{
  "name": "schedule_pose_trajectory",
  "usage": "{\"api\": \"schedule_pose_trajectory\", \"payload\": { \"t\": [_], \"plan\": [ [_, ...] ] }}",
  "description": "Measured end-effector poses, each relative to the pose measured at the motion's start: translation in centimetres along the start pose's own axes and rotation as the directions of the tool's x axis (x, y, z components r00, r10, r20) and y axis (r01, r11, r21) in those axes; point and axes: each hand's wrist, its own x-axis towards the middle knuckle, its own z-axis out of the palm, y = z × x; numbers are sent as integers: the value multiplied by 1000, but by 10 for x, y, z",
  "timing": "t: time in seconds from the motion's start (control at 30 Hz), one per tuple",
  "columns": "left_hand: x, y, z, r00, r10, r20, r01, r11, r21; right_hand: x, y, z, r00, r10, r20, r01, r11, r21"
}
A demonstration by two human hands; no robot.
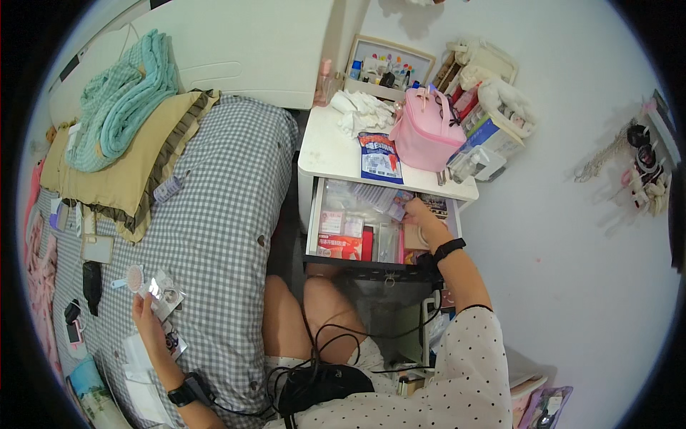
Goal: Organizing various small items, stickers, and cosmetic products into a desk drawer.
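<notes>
My left hand (148,317) is above the bed, its fingers on a clear plastic packet (167,296) with small printed pictures inside. Below that packet lies another printed packet (174,340), partly hidden by my arm. My right hand (420,217) reaches into the pulled-out drawer (312,225). Its fingertips touch the end of a pale purple striped packet (375,197); whether they grip it is hard to tell. In the drawer's front part are a red and white medicine box (338,246), a red case (367,242), a clear case (387,242) and a beige item (414,237).
On the white nightstand (327,145) stand a pink cosmetic case (431,131), a blue and red pouch (380,158) and crumpled white tissue (364,111). A hairbrush (134,278) and a black pouch (92,287) lie on the checked bed (214,214). Black cables (343,328) loop over my lap.
</notes>
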Motion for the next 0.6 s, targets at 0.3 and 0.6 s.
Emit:
{"api": "schedule_pose_trajectory", "payload": {
  "t": [0.3,0.6],
  "plan": [
    [5,-3,2,999,31,44,-31,1000,-4,40,8,-16,895,-444,31,435,857,-276],
    [-34,32,60,980,-67,186,119,951,-287,-37,5,22,597,-753,277,500,81,-862]
  ]
}}
